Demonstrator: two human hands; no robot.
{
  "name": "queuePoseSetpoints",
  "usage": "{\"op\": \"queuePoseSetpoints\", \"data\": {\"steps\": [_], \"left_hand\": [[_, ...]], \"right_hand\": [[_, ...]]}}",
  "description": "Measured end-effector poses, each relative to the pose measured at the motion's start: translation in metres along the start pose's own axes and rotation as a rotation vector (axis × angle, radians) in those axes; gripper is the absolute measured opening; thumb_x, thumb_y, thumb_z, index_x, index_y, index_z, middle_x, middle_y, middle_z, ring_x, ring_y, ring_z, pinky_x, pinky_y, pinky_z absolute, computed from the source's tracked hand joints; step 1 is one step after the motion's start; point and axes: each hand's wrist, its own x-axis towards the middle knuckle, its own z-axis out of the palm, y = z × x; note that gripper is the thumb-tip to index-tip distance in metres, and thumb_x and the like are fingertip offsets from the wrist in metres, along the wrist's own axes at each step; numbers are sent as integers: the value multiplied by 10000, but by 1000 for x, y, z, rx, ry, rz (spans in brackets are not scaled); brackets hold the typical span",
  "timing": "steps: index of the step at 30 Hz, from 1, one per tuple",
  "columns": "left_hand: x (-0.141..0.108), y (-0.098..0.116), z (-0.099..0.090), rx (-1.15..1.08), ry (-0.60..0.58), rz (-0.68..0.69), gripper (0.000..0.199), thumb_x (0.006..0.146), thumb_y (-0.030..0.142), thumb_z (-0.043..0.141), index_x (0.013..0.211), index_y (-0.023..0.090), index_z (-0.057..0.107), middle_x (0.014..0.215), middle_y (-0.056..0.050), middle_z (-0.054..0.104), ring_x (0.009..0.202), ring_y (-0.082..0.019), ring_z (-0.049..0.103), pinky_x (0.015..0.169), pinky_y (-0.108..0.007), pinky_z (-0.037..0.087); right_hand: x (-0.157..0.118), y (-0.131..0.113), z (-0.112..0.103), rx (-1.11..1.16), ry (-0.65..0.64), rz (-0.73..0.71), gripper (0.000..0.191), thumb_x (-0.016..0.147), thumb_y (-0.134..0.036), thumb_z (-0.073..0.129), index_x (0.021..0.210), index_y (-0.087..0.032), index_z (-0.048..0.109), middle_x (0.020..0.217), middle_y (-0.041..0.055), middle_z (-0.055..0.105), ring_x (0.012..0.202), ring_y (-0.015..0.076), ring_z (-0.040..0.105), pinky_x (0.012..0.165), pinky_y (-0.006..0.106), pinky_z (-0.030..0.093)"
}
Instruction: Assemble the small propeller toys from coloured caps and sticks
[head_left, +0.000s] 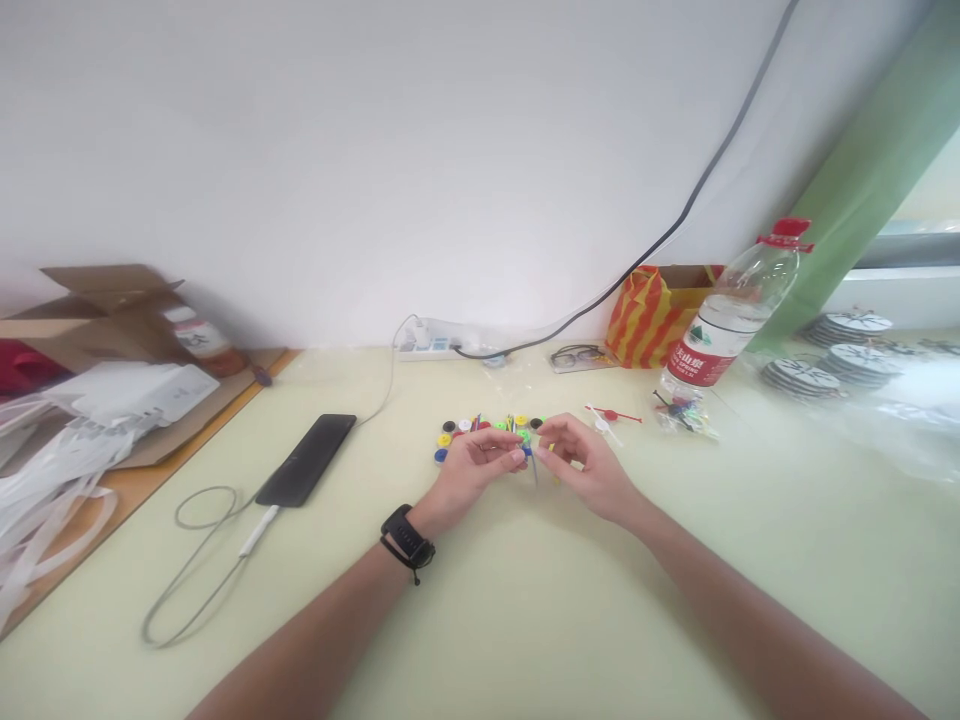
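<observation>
My left hand (478, 468), with a black watch (407, 536) on its wrist, pinches a small blue piece (527, 451) between thumb and fingers. A thin blue strip hangs down from that piece. Just to its right, my right hand (587, 466) has its thumb and forefinger pressed close together; whatever lies between them is too small to name. Behind both hands, small round pieces in yellow (445, 440), black, white, blue, red and green lie on the pale table (480, 620), partly covered by my fingers.
Red and white sticks (616, 414) and a bag of small parts (688, 416) lie right, beside a water bottle (705, 345). Left are a phone (307, 460) with its cable and a cardboard box (112, 325). A power strip (431, 342) and glasses (577, 356) lie behind; stacked discs (801, 379) sit far right.
</observation>
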Motion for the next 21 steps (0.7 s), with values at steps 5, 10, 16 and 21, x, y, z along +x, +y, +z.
{"op": "queuePoseSetpoints", "data": {"steps": [5,10,16,21], "left_hand": [[-2,2,1,32,-11,-26,310,793,335,869,1042,173,782,1000,-72,768,878,-192,732,833,-345,602],[-1,2,0,45,16,-3,311,804,343,860,1043,160,783,1004,-75,761,853,-180,723,833,-341,607],[-1,4,-2,77,25,-17,327,815,366,851,1051,147,793,932,-84,779,803,-177,732,820,-334,611],[-1,2,-2,66,34,-35,353,793,389,864,1039,145,798,903,-88,785,793,-189,743,815,-343,612]], "right_hand": [[-4,-2,5,-19,-90,14,330,974,-387,611,1269,-249,564,977,36,676,721,154,625,637,294,506],[-6,0,4,-150,-43,-61,455,983,-379,588,1420,-287,502,968,26,634,679,142,588,572,273,482],[-12,1,3,-335,-9,-164,650,988,-388,566,1584,-334,314,1110,46,655,657,142,562,583,288,481],[-8,2,-5,-316,-47,-38,539,1068,-480,371,643,-211,569,652,17,547,567,147,504,582,308,416]]}}
